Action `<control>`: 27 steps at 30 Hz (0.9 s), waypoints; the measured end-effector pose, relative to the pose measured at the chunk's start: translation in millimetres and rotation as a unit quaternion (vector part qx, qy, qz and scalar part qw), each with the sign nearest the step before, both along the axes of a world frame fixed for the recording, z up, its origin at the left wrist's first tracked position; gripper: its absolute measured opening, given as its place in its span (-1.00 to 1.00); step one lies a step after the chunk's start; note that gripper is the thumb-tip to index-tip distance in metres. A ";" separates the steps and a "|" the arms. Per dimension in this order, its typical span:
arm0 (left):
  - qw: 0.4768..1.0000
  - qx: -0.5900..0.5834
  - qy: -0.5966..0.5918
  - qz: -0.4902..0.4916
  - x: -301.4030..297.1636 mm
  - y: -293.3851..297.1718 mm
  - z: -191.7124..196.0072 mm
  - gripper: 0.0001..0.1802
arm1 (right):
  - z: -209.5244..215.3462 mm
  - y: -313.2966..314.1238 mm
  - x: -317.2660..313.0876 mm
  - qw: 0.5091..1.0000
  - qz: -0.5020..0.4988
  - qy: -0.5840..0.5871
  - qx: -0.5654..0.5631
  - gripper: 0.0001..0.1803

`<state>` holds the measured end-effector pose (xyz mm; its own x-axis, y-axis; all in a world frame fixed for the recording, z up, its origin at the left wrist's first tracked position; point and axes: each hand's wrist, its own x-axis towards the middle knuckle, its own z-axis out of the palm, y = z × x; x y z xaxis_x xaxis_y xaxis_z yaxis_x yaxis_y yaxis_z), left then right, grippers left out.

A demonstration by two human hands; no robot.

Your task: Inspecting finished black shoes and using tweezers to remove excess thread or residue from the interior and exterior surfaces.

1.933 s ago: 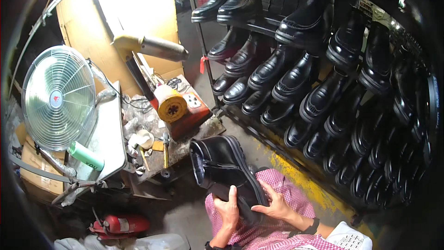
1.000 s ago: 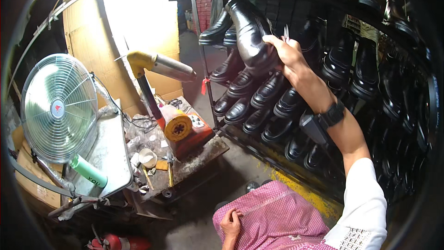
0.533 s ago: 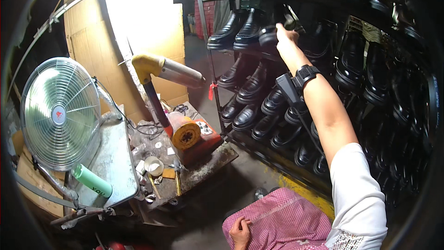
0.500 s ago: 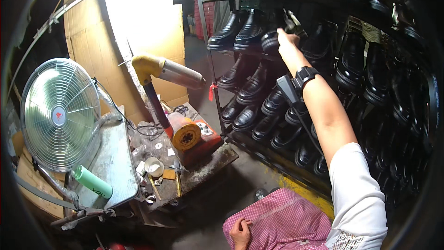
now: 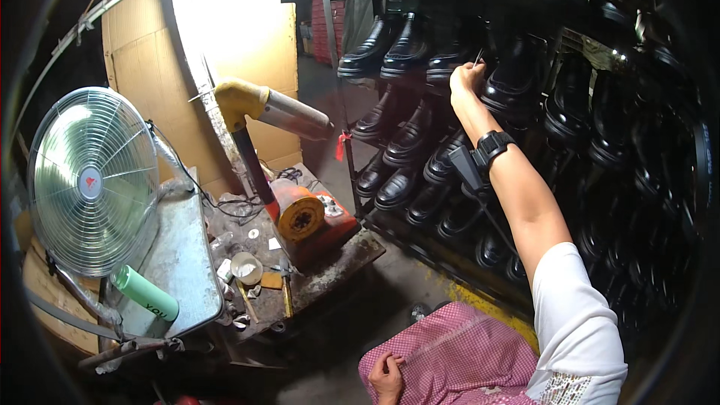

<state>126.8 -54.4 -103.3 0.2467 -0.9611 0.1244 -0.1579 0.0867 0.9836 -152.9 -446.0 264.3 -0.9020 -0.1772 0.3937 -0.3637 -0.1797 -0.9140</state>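
Observation:
My right arm reaches up to a rack of black leather shoes. My right hand [image 5: 468, 79] is closed, fingers pinched, between two shoes on the second shelf. A thin shiny piece shows above the fingertips, too small to name. Just left of the hand is a black shoe [image 5: 442, 67]; to its right stands a larger black shoe [image 5: 514, 90]. A black watch-like band [image 5: 491, 147] with a grey block circles my right wrist. My left hand [image 5: 386, 379] lies on the pink checked cloth [image 5: 465, 352] over my lap, fingers curled, with nothing seen in it.
The metal shoe rack [image 5: 330, 37] fills the right side, several shelves high. At left are a round fan [image 5: 94, 180], a green bottle [image 5: 146, 292] on a tray table [image 5: 184, 270], and an orange-based machine with a heat-gun-like nozzle [image 5: 292, 114]. A white cup [image 5: 246, 266] stands beside tools.
My right hand has drawn slightly lower among the shoes. The dark object with a shiny part above it no longer shows there; only a thin glint does. My left hand stays on my lap.

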 end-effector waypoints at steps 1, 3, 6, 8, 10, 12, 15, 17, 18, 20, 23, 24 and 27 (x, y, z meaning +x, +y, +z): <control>1.000 -0.001 0.001 -0.001 -0.6 0.4 1.7 -0.84 | 0.8 5.8 1.0 0.999 -0.023 0.003 0.040 -0.62; 1.000 0.005 -0.004 -0.015 -3.9 0.4 3.7 -0.84 | -1.8 11.9 -3.5 0.994 -0.039 0.074 0.065 -0.63; 1.000 0.017 -0.001 0.005 -0.6 -1.1 -6.3 -0.84 | -27.1 39.5 46.9 0.961 0.189 0.201 -0.009 -0.70; 1.000 0.005 0.005 -0.017 -3.2 -2.1 -25.8 -0.84 | -28.9 60.5 41.4 0.889 0.110 0.443 0.021 -0.73; 0.999 0.001 0.009 -0.038 -4.9 -0.7 -31.1 -0.84 | -19.4 70.2 34.8 0.814 0.092 0.573 -0.024 -0.73; 1.000 0.002 0.008 -0.027 -8.3 -2.7 -26.6 -0.84 | -8.1 69.4 28.4 0.771 0.082 0.631 0.016 -0.69; 1.000 0.007 -0.014 -0.025 -9.5 -3.4 -20.9 -0.84 | 7.5 59.5 14.6 0.670 0.060 0.684 0.282 -0.54; 1.000 0.010 -0.004 -0.022 -11.0 -4.4 -24.4 -0.84 | 8.8 56.3 4.2 0.598 -0.001 0.720 0.352 -0.55; 1.000 0.015 0.008 -0.017 -10.7 -4.8 -26.7 -0.85 | 15.5 62.8 7.1 0.580 -0.008 0.723 0.375 -0.55; 1.000 0.017 0.004 -0.012 -8.8 -4.3 -27.7 -0.85 | 23.1 79.8 0.6 0.573 -0.030 0.725 0.381 -0.64; 1.000 0.010 -0.010 -0.005 -9.2 -3.8 -12.8 -0.85 | 27.8 102.4 -8.4 0.562 -0.018 0.730 0.389 -0.69; 1.000 0.003 -0.026 -0.003 -8.0 -5.7 -8.8 -0.85 | 25.7 105.5 -4.7 0.560 -0.008 0.731 0.390 -0.70; 1.000 0.010 -0.002 -0.001 -7.0 -4.3 -29.2 -0.85 | 14.3 102.5 4.3 0.663 0.118 0.714 0.193 -0.77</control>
<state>119.8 -58.8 -132.5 0.2435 -0.9640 0.1069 -0.1612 0.0685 0.9845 -148.6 -343.5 278.6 0.4115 -0.5836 0.7001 -0.9110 -0.2390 0.3362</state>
